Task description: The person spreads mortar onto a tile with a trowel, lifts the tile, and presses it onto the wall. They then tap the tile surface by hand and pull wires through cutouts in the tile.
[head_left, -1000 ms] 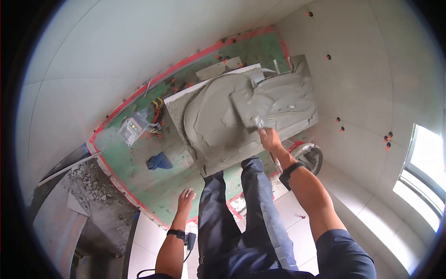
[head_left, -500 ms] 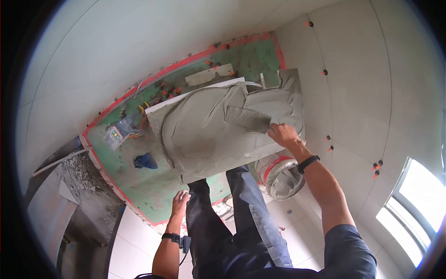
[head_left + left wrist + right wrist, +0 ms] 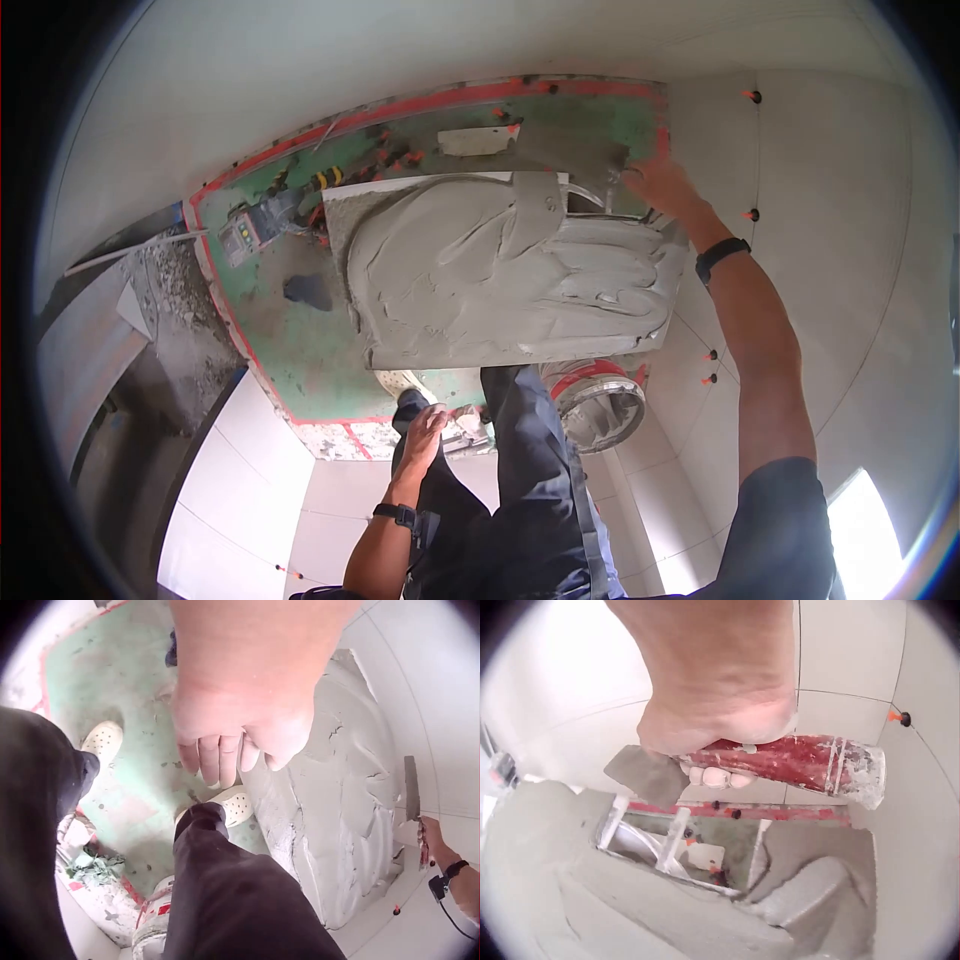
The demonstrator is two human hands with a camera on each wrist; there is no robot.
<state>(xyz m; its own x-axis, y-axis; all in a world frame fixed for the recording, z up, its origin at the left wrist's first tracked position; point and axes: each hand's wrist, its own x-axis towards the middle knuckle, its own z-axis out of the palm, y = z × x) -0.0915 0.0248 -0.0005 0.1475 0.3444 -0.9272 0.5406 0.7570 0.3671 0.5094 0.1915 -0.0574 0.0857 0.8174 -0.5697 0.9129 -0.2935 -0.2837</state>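
My right hand (image 3: pixel 665 185) grips a trowel by its red, mortar-crusted handle (image 3: pixel 780 761). Its grey blade (image 3: pixel 649 776) is raised at the far right corner of a large tile (image 3: pixel 345 205), close to a cut-out in the tile's back edge. Thick grey mortar (image 3: pixel 450 270) covers most of that tile, with swirls on the left and ridged strokes on the right. Near the legs, my left hand (image 3: pixel 425 435) hangs loosely curled and holds nothing; the left wrist view shows its fingers (image 3: pixel 210 757) pointing down beside the mortar.
A bucket (image 3: pixel 570 378) with mortar stands by the tile's near right edge. On the green floor at left lie a grey power tool (image 3: pixel 250 230) and a blue cloth (image 3: pixel 308 292). An offcut (image 3: pixel 475 141) and orange tile clips lie behind the tile. Tiled walls (image 3: pixel 820 200) rise at right.
My right hand has lifted the trowel off the mortar and carried it away from me to the tile's far right corner. The left hand still hangs near the legs; the head view has shifted.
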